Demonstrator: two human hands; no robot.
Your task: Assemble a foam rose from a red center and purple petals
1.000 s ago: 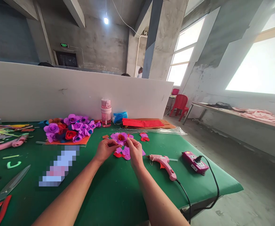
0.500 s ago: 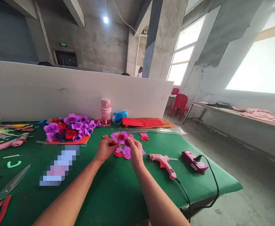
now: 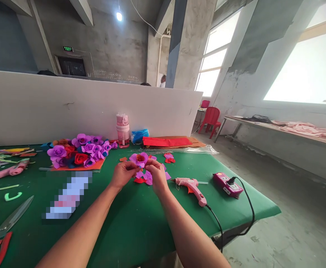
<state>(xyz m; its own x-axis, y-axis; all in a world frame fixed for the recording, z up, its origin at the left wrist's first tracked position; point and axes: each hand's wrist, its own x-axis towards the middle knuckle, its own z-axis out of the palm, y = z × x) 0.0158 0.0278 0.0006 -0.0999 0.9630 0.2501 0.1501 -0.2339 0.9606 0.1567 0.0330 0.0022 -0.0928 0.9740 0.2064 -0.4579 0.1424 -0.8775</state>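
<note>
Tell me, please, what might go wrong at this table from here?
The nozzle of the glue gun points toward the right hand, beside loose petals; if hot, it might burn skin or mark petals. Its cord hangs over the table edge near the right forearm, so a snag could drag the glue gun. The flower at the left hand might crumple under a firm pinch.

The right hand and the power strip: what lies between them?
In the head view, the pink glue gun lies between the right hand and the power strip, with a purple piece nearer the hand.
</note>
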